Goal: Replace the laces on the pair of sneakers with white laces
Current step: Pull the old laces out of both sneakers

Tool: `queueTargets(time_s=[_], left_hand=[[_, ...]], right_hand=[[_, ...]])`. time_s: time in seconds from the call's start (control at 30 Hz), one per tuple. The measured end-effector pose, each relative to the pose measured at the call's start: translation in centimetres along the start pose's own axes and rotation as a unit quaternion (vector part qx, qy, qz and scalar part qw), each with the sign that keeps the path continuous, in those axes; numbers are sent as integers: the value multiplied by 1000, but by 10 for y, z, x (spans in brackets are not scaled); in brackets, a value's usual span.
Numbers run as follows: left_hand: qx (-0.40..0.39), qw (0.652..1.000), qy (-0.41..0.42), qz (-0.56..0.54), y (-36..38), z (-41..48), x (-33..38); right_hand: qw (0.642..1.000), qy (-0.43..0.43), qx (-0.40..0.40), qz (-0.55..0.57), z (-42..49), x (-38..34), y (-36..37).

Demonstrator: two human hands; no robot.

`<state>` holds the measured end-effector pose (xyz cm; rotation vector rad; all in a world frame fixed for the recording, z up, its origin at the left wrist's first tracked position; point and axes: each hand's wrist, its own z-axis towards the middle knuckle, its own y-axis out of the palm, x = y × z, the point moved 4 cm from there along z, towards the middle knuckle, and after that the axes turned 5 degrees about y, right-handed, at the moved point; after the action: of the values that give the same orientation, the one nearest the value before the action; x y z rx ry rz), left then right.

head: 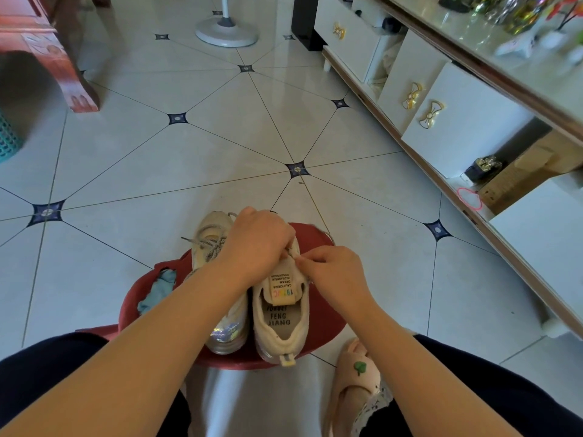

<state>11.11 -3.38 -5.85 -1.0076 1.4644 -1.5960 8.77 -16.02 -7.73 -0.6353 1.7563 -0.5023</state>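
While both hands worked at the tongue of the right sneaker, the right hand pinched what looked like lace. The left hand curled over it, hold hidden. Lace is soft, light and floppy, so I'd grab near the tip. Two sneakers sat on the stool; the left sneaker had one grey lace.

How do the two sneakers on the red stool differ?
The left sneaker has grey laces threaded; the right sneaker shows none visible. At its tongue, left hand and right hand grip the right sneaker, not the left sneaker. Both are cream, side by side on the red stool.
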Motion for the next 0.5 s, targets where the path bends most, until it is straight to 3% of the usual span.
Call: queueTargets(time_s=[0.3, 0.43, 0.5], left_hand=[[5, 999, 4, 39, 1, -6, 4], [1, 995, -98, 3, -1, -11, -5], [6, 968, -210, -136, -3, -16, -22]], right_hand=[[998, 43, -5, 41, 1, 5, 0], [998, 56, 2, 35, 2, 6, -2], [998, 62, 12, 26, 4, 8, -8]])
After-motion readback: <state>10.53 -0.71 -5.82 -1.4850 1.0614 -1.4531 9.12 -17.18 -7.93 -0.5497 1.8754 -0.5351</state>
